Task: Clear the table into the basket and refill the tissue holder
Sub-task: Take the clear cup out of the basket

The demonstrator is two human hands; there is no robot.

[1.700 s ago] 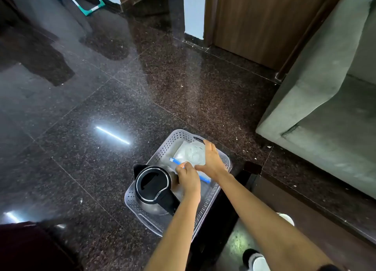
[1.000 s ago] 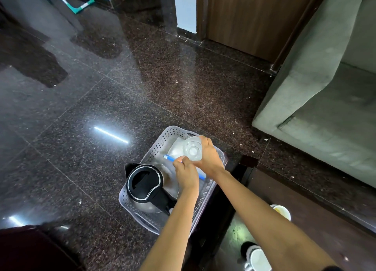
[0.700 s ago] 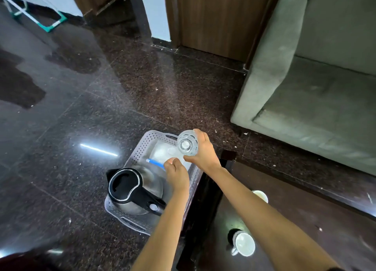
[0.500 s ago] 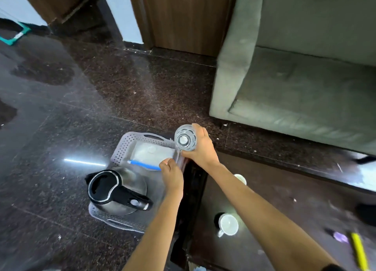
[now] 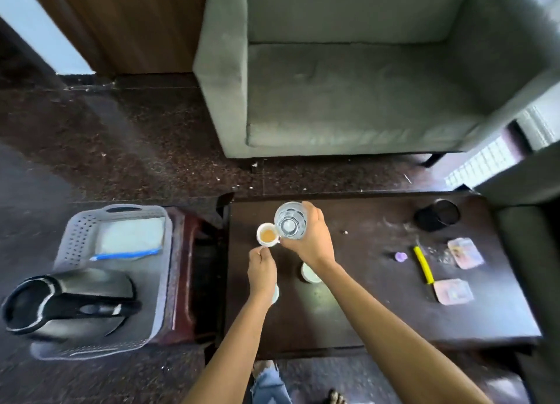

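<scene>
My right hand [image 5: 315,243] still grips the clear glass tumbler [image 5: 290,224], now mid-frame over the dark wooden table [image 5: 363,297], away from the grey perforated basket [image 5: 75,240] at lower left. My left hand [image 5: 262,271] touches a white teacup [image 5: 268,234]; whether it holds it is unclear.

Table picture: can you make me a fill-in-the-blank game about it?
1. The right hand holds a clear ____.
2. The kettle sits in the grey ____.
3. The yellow pen lies on the dark ____.

Missing words: glass, basket, table.
</scene>
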